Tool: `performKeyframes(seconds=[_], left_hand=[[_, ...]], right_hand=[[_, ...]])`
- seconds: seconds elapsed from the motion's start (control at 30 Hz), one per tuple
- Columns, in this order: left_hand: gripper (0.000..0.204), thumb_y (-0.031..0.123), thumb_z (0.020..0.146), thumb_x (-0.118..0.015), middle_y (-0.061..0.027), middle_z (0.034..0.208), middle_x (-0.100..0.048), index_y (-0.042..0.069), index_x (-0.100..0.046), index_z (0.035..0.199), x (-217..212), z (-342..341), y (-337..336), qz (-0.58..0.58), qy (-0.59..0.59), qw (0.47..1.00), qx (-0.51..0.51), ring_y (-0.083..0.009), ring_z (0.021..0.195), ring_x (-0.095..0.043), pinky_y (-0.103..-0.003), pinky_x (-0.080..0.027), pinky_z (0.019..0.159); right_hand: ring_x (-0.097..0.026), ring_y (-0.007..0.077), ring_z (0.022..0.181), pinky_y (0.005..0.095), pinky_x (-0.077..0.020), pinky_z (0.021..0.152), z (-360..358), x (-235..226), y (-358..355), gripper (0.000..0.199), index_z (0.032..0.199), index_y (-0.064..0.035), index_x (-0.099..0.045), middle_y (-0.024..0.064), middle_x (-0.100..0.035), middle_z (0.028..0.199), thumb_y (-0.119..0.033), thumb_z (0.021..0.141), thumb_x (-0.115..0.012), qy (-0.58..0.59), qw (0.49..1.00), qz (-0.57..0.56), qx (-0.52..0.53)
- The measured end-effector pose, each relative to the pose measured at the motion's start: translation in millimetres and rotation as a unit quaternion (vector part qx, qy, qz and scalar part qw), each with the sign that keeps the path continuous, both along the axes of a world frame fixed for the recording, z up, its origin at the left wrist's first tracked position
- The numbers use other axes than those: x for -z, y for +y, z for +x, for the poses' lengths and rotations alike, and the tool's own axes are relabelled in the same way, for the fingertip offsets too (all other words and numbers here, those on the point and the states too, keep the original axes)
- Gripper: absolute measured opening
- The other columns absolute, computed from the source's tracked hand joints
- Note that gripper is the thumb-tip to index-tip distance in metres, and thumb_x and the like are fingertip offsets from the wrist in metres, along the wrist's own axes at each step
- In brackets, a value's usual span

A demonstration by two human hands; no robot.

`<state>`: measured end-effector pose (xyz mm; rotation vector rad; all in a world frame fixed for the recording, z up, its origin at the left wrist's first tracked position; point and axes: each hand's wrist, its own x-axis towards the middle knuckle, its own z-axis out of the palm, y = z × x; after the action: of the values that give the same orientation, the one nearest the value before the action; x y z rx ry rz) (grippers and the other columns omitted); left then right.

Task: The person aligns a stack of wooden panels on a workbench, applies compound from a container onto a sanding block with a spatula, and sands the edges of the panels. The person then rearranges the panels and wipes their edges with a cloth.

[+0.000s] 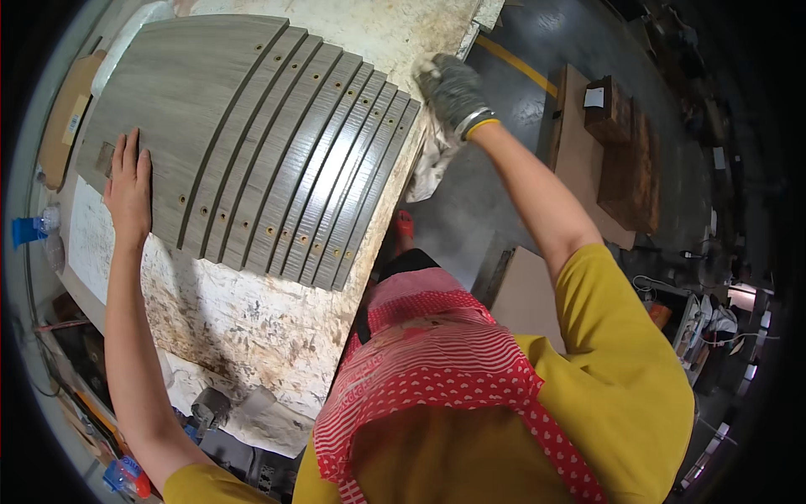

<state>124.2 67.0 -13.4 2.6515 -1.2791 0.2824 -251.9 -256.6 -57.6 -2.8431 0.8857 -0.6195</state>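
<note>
Fingers of our bare left hand [128,189] lie flat and spread on the near left edge of the fanned stack of grey wood-grain panels [252,134], pressing down and gripping nothing. Rightward from that hand the panels step out one past the next, each edge dotted with small drilled holes, all resting on the pale, stained worktable [227,328]. Beyond the stack's far right corner our right hand [453,88], in a grey knit glove, closes on a white rag [432,160] that hangs over the table's edge below the wrist.
</note>
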Motion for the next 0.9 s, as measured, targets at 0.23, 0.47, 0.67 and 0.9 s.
performKeyframes(seconds=[0.23,0.47,0.67,0.9], left_hand=[[0.05,0.046,0.096,-0.03,-0.0068,0.147,-0.031,0.023,-0.037,0.14,1,-1,5,-0.006,0.002,1.0,-0.01,-0.024,0.133,-0.033,-0.047,-0.019,0.108],[0.051,0.047,0.096,-0.029,-0.007,0.147,-0.031,0.024,-0.036,0.14,-1,-4,-1,0.003,-0.005,1.0,-0.016,-0.0237,0.133,-0.032,-0.047,-0.018,0.108],[0.051,0.048,0.095,-0.029,-0.0066,0.147,-0.031,0.024,-0.036,0.14,1,-5,-4,-0.017,0.001,1.0,-0.005,-0.0236,0.133,-0.032,-0.047,-0.018,0.108],[0.053,0.05,0.094,-0.03,-0.0052,0.146,-0.033,0.025,-0.037,0.14,9,4,0,-0.014,-0.014,1.0,-0.012,-0.0223,0.133,-0.033,-0.048,-0.018,0.108]], right_hand=[[-0.056,0.0198,0.072,0.0336,-0.0451,0.065,21,-6,86,0.015,0.093,-0.003,-0.052,0.0066,-0.054,0.076,-0.012,0.081,-0.049,-0.136,0.988,0.012,-0.072],[-0.053,0.0199,0.086,0.0373,-0.0451,0.067,13,52,109,0.039,0.097,-0.0031,-0.053,0.0093,-0.051,0.088,-0.027,0.067,-0.061,0.031,0.894,0.403,-0.193],[-0.054,0.0236,0.089,0.0405,-0.0452,0.074,11,38,135,0.038,0.086,-0.0038,-0.057,0.0129,-0.055,0.093,-0.04,0.077,-0.059,-0.077,0.92,0.372,-0.099],[-0.054,0.0202,0.076,0.037,-0.0455,0.066,18,-14,203,0.074,0.098,-0.0021,-0.058,0.0143,-0.053,0.079,-0.068,0.065,-0.065,0.053,0.907,0.358,-0.214]])
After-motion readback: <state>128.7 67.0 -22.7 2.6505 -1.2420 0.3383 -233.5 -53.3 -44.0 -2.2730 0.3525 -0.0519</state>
